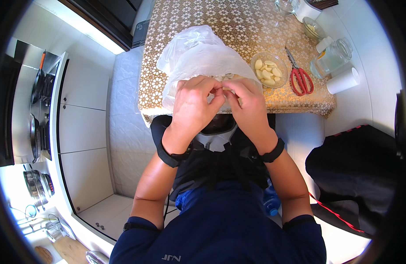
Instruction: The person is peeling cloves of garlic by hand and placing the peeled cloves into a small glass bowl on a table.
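Over the front edge of the table, my left hand (194, 104) and my right hand (250, 105) meet at the fingertips. Thumbs and forefingers pinch a small pale piece (226, 88), seemingly a garlic clove, mostly hidden by the fingers. Beneath and behind the hands spreads a crumpled, translucent white plastic bag (203, 56). Pale, papery bits show at its opening, partly covered by my hands. To the right of my right hand, a clear glass bowl (282, 81) holds several peeled garlic cloves (267, 73).
Red-handled scissors (301, 81) lie right of the bowl on the flower-patterned tablecloth (242, 19). Along the wall stand a glass jar (331, 57), a white cylinder (343, 81) and a second small bowl (313, 29). Kitchen cabinets (84, 128) line the left side.
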Motion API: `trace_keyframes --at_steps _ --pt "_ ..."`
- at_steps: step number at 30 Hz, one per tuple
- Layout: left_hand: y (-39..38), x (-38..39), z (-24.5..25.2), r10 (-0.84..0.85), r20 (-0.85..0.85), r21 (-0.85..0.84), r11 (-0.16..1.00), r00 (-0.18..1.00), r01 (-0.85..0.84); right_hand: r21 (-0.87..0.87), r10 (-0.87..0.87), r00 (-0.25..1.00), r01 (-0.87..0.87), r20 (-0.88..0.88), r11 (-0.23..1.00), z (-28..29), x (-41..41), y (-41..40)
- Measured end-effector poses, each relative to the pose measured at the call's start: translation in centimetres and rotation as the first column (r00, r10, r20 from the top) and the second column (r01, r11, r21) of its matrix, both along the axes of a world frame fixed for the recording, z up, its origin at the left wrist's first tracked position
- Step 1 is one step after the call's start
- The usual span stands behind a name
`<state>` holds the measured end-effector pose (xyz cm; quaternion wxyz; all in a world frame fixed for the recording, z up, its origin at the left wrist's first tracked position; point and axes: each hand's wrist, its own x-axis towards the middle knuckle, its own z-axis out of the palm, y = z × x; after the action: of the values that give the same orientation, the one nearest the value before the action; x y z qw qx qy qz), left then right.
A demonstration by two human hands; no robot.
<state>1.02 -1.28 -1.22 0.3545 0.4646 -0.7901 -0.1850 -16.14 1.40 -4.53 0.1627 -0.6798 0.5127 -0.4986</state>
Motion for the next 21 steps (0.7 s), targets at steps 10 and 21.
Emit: trace_keyframes --at_steps 10,21 --pt "-0.05 -0.04 -0.06 0.014 0.014 0.005 1.000 1.000 -0.014 -0.059 0.044 0.996 -0.049 -0.083 0.997 0.40 0.03 0.20" --pt "-0.72 0.61 -0.20 0.037 -0.017 -0.052 0.998 0.999 -0.038 0.246 0.096 0.956 -0.167 0.279 0.955 0.73 0.08 0.73"
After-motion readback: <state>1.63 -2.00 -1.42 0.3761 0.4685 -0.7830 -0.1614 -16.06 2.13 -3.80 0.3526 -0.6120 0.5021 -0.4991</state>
